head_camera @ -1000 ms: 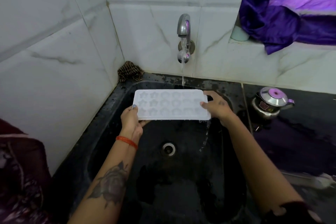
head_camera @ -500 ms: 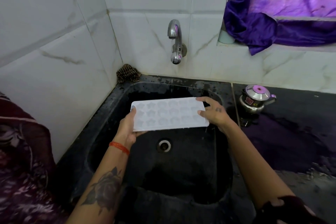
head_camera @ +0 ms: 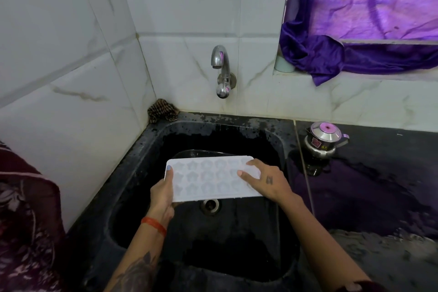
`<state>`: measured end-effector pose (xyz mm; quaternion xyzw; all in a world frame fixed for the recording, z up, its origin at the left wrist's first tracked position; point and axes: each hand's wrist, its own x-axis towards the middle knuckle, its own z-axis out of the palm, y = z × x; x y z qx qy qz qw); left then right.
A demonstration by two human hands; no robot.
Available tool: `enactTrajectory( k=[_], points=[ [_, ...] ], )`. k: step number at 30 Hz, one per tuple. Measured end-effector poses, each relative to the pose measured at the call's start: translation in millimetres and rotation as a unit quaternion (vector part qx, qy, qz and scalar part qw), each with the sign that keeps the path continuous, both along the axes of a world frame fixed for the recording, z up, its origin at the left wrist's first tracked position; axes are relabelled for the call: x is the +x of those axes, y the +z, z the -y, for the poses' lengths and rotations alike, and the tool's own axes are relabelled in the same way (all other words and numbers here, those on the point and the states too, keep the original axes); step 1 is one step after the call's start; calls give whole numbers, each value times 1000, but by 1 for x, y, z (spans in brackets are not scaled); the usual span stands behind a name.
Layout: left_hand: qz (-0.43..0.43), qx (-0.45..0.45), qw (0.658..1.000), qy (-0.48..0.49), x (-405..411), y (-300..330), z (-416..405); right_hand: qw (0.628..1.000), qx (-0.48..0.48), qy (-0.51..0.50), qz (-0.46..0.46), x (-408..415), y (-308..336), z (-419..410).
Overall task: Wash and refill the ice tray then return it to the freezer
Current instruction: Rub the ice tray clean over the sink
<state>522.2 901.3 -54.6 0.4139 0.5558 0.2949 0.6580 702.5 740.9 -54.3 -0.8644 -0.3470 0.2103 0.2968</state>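
Now both hands, left hand (head_camera: 163,193) and right hand (head_camera: 267,179), grasp the white ice tray (head_camera: 213,178) by its ends over the black sink (head_camera: 147,173), so keep it level to avoid spilling.

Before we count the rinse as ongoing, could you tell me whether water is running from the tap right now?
No, the tap shows no stream above the tray.
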Motion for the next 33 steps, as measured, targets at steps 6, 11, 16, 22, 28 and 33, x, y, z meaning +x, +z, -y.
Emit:
enactTrajectory(
  k=[6,11,16,22,28,33],
  points=[
    [10,-1,1000,-1,3,-4,-2,997,-56,21,49,-3,-2,-11],
    [25,-4,1000,16,4,-3,-7,998,-16,26,48,3,-8,-10],
    [27,2,1000,12,5,-6,-8,986,-53,22,154,1,-10,-10],
    [29,0,999,17,3,-10,-9,989,-77,24,122,1,-16,-11],
    [30,4,999,19,4,-9,-12,998,-12,38,38,-1,-21,-7],
    [27,3,999,23,0,-12,-11,993,-29,29,110,-5,-18,-8]
  ],
)
